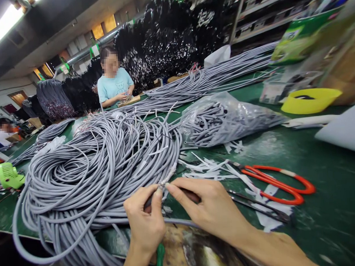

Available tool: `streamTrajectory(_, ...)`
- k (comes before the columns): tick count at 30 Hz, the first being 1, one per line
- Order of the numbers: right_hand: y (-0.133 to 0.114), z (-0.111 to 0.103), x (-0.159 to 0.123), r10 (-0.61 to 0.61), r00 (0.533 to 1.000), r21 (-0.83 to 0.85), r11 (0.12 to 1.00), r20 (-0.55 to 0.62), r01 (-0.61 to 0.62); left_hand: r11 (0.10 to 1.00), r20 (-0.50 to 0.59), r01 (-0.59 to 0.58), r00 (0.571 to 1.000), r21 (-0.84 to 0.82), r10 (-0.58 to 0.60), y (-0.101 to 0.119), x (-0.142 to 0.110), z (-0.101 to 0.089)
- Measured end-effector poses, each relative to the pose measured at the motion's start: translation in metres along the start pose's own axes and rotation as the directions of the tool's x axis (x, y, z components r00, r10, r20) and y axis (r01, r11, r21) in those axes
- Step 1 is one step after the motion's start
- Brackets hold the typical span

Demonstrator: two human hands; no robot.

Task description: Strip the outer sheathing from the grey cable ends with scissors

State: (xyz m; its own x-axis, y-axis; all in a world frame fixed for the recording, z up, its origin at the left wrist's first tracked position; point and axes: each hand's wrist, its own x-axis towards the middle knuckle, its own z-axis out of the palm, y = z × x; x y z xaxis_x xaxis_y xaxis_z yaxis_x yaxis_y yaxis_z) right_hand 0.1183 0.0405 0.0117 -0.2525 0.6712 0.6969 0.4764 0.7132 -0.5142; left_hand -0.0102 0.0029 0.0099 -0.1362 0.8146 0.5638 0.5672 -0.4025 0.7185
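My left hand [147, 219] and my right hand [210, 203] meet over the table's front edge. Both pinch the stripped end of a grey cable between thumb and fingers. Pale frayed braid [169, 174] sticks up from between my fingertips. Dark brown pieces show under the fingers of each hand; I cannot make out what they are. Just beyond my left hand lies a big coil of grey cables [80, 183]. Beyond my right hand are white paper-like strips [206, 170] and scissors with red handles [309, 186], beside a dark slender metal tool [260, 209].
A clear bag of short grey tube pieces [215, 124] lies behind the strips. A yellow dish [310, 104] stands at right. Across the green table [337, 205] a co-worker [114, 83] handles something small. A green fan [10, 175] is at left, a worn board [177, 241] below my hands.
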Motion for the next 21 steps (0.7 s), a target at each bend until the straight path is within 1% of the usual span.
streamTrajectory(2,-0.0006,0.0007,-0.0004,0.004,1.000,0.046,0.999,-0.004,-0.003,0.999,0.003,-0.012,1.000,0.033,0.012,-0.0008,-0.0007,-0.0002)
streamTrajectory(4,-0.0009,0.0019,-0.0023,-0.041,0.999,0.057,0.997,-0.034,0.043,0.999,0.000,-0.008,1.000,0.047,0.008,-0.0016,-0.0007,-0.0008)
streamTrajectory(7,-0.0006,0.0039,-0.0056,-0.136,0.986,0.013,0.990,-0.098,0.138,1.000,-0.012,0.014,1.000,0.025,-0.014,-0.0023,0.0003,-0.0016)
streamTrajectory(9,-0.0005,0.0049,-0.0063,-0.180,0.976,-0.020,0.984,-0.126,0.179,0.999,-0.010,0.033,0.999,0.001,-0.033,-0.0029,0.0010,-0.0020)
streamTrajectory(11,-0.0009,0.0056,-0.0053,-0.178,0.978,-0.006,0.984,-0.112,0.179,0.999,-0.016,0.038,0.999,-0.022,-0.038,-0.0037,0.0015,-0.0021)
streamTrajectory(12,-0.0014,0.0059,-0.0042,-0.149,0.985,0.014,0.988,-0.090,0.151,0.999,-0.025,0.027,0.999,-0.031,-0.028,-0.0042,0.0016,-0.0019)
streamTrajectory(15,-0.0035,0.0063,-0.0011,-0.009,1.000,0.060,0.998,-0.022,0.010,0.998,-0.054,-0.059,0.997,-0.017,0.058,-0.0044,0.0015,-0.0004)
streamTrajectory(17,-0.0050,0.0061,-0.0007,0.038,0.999,0.042,0.998,-0.031,-0.037,0.990,-0.073,-0.138,0.987,0.034,0.140,-0.0027,0.0010,0.0012)
streamTrajectory(19,-0.0064,0.0057,-0.0020,0.007,0.997,-0.002,1.000,-0.079,-0.008,0.973,-0.096,-0.207,0.971,0.105,0.217,0.0004,0.0002,0.0030)
streamTrajectory(21,-0.0080,0.0056,-0.0042,-0.071,0.986,-0.082,0.995,-0.148,0.060,0.958,-0.113,-0.233,0.961,0.166,0.253,0.0036,-0.0008,0.0042)
